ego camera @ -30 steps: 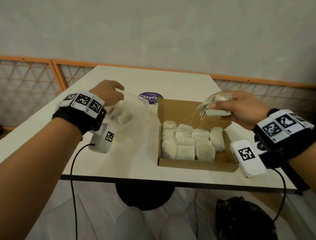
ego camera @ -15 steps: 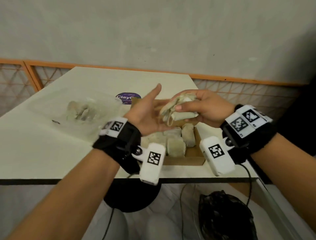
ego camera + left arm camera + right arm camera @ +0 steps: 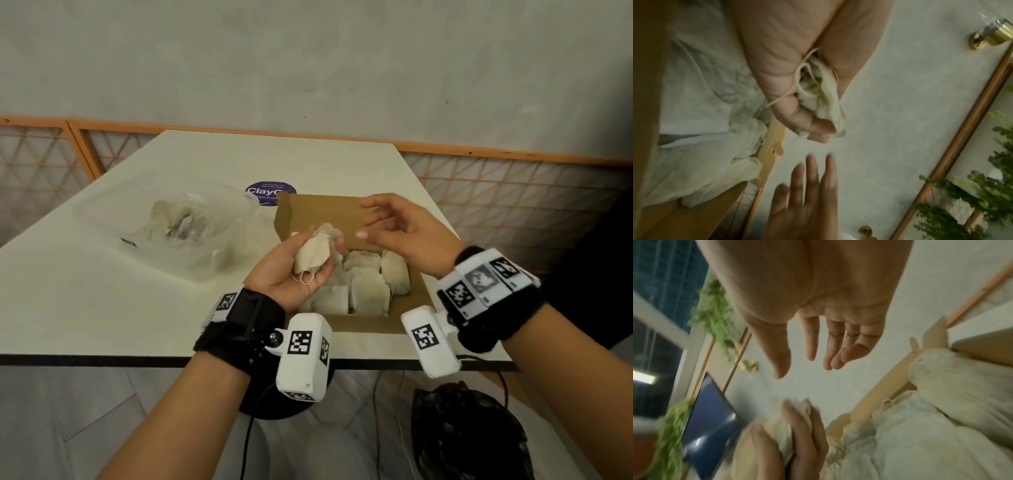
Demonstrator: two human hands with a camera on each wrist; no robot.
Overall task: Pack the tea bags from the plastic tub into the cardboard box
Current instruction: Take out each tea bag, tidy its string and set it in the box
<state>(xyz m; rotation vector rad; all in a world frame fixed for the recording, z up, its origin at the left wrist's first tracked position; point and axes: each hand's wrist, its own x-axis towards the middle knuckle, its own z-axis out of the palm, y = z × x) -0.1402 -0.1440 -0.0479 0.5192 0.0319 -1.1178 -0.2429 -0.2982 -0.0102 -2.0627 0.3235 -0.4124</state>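
Note:
My left hand [image 3: 325, 245], palm up over the cardboard box [image 3: 359, 323], grips a small bundle of cream tea bags [image 3: 313, 258] with loose strings. In the left wrist view the fingers [image 3: 813, 128] curl round the bundle [image 3: 818, 91]. My right hand [image 3: 373, 221] hovers just right of it over the box, fingers spread and holding nothing; the right wrist view shows its palm bare [image 3: 803, 369]. Several tea bags [image 3: 366, 291] lie packed in rows in the box. The clear plastic tub [image 3: 219, 260] stands to the left with a few tea bags [image 3: 181, 222] inside.
The box's rear flap [image 3: 329, 212] stands up behind my hands. A round purple sticker [image 3: 267, 192] lies on the white table [image 3: 85, 308] behind the tub. Orange lattice railing [image 3: 513, 192] runs along the wall. A black bag [image 3: 469, 431] sits on the floor.
The tea bag bundle passed from my right hand into my left. My left hand came across from the tub, and my right hand opened and drew back slightly.

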